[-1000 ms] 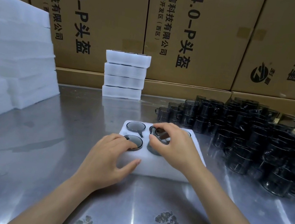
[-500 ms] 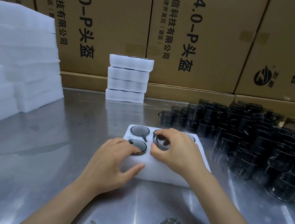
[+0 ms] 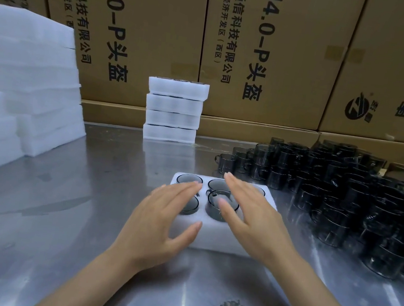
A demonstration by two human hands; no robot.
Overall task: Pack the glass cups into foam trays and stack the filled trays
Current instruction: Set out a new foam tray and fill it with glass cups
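Note:
A white foam tray (image 3: pixel 212 241) lies on the steel table in front of me, with dark smoked-glass cups in its holes. One cup (image 3: pixel 216 201) in the near middle hole stands a little higher than the others. My left hand (image 3: pixel 163 220) is spread flat over the tray's left side, its thumb on the near foam edge. My right hand (image 3: pixel 251 217) hovers flat over the tray's right side with straight fingers, holding nothing. The holes under the right hand are hidden.
A large crowd of loose dark glass cups (image 3: pixel 345 199) fills the table on the right. A stack of filled foam trays (image 3: pixel 174 110) stands at the back centre. Piles of empty foam trays (image 3: pixel 21 80) sit at the left. Cardboard boxes (image 3: pixel 262 49) wall the back.
My right hand has let go of the cup it was pushing into the tray and opened flat. My left hand has also flattened out over the tray.

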